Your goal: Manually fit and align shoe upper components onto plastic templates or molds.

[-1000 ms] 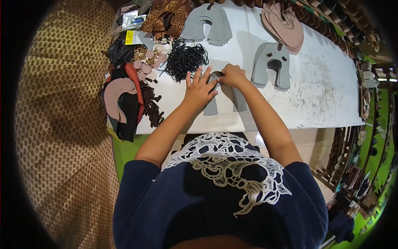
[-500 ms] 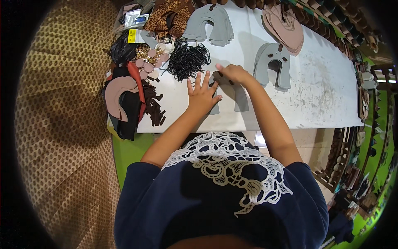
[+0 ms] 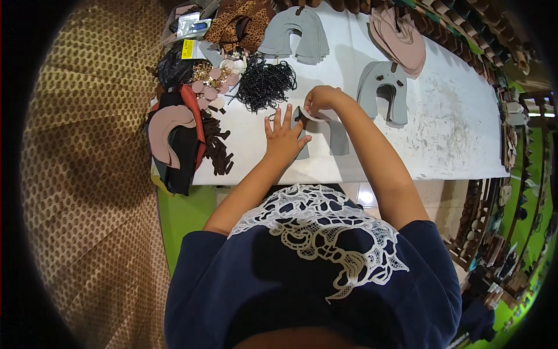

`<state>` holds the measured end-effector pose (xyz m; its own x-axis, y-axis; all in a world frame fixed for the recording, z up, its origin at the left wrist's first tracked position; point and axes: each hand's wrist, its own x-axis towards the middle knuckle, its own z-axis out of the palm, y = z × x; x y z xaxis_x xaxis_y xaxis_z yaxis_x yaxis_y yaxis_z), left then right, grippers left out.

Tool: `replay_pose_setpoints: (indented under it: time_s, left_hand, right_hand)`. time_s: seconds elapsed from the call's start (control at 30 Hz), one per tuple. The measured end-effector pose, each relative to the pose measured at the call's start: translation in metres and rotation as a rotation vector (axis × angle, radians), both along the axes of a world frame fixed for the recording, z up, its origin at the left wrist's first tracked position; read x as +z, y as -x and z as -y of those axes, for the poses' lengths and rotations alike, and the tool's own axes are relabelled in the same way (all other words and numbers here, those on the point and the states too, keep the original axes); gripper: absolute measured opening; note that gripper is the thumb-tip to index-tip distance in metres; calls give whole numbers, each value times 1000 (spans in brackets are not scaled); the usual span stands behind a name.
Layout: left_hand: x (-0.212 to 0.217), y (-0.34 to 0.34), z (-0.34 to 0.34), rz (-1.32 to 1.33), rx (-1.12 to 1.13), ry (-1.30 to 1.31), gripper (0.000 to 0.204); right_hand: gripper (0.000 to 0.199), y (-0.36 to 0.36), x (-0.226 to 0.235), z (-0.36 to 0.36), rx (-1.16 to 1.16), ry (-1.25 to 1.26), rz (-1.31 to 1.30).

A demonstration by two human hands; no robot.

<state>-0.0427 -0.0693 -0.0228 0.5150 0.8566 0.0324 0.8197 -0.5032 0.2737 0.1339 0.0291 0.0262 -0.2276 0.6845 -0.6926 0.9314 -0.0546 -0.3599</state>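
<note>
Across the white-covered table [image 3: 442, 163], largest of all, sits a stack of grey arches [image 3: 399, 107] to the right, and a heap of black beaded strands [image 3: 265, 87] to the left. Between and nearer me lies one grey arch [image 3: 339, 141], legs toward my body. My left hand [image 3: 283, 139] is spread flat, unclenched, its fingers partly over the left leg; light, even weight there should stop the piece sliding. My right hand [image 3: 322, 99] is curled, fingertips seemingly pinching the top edge, which bends up. I'd want that pinch narrow and gentle, lest the thin-looking sheet crease.
</note>
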Motion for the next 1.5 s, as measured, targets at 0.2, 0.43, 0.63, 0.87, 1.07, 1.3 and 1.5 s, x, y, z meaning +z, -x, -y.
replay_pose_setpoints:
  time_s: [0.2,0.43,0.63,0.87,1.07,1.3,1.5]
  left_hand:
    - [6,-6,1,-61,11,29,48]
    - [-4,-4,4,26,30,-42,58]
    - [-7,-6,3,-69,49,-68,76]
    - [-11,-7,4,-88,52,-75,74]
    - [-8,-4,6,11,32,-105,64]
    - [-7,-6,6,43,36,-140,54]
    - [-9,-4,6,-9,44,-115,53]
  right_hand:
    - [23,4,6,8,24,-140,213]
    - [16,9,6,13,37,-259,302]
    - [26,6,8,12,-1,-215,285]
    - [26,0,2,10,59,-260,389]
    - [30,-3,1,13,60,-247,397]
    - [75,-13,0,8,-256,-73,71]
    - [74,-16,-1,9,-116,62,39]
